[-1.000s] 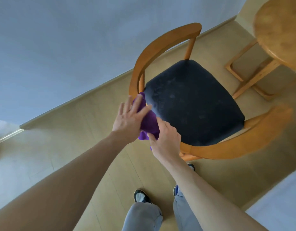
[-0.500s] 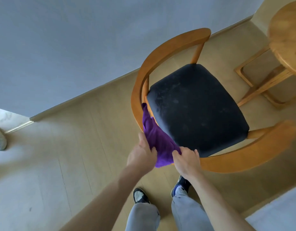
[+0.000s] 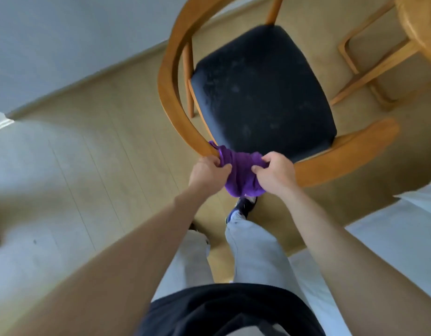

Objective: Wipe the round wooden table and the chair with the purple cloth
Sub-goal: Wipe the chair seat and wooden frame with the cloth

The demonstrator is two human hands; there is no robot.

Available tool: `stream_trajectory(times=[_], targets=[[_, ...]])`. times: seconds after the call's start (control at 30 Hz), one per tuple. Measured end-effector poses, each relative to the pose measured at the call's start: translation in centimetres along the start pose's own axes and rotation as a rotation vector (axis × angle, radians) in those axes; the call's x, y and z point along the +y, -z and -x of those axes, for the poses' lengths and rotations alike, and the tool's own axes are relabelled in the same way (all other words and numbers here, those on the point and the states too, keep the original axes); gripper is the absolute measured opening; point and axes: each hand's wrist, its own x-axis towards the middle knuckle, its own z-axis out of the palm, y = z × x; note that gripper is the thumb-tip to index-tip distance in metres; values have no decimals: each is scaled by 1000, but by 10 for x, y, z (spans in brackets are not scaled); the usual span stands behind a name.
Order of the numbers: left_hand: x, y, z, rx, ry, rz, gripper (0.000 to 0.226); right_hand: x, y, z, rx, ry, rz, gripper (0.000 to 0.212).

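— Since a second ago the purple cloth (image 3: 240,172) has slid along the chair's curved wooden rail (image 3: 172,93), from the side down to the near bend, draped over it at the seat's front corner.
— So what does that mean for the job?
— Probably that the rail on the left is wiped and the near stretch is in hand; the rail's far-right end looks untouched.
— And the grip?
— Both are clamped on the cloth: left hand (image 3: 207,172) bunching its left edge, right hand (image 3: 274,173) its right, the cloth stretched between them.
— The round surface (image 3: 420,27)?
— Well apart, at the upper right edge.
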Motion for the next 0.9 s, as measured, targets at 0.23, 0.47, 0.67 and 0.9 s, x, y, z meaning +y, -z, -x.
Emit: stream_trajectory(times=[0.23,0.47,0.67,0.9], targets=[[2,-32,5,-72,44,-15,47,39,35,-1,177,53,208,11],[23,-65,17,-127,-6,-49,44,82,63,3,285,53,350,23],[22,-63,21,-94,13,-63,34,70,35,13,315,64,373,39],[-3,-2,6,115,57,-130,37,37,-8,14,150,181,353,40]])
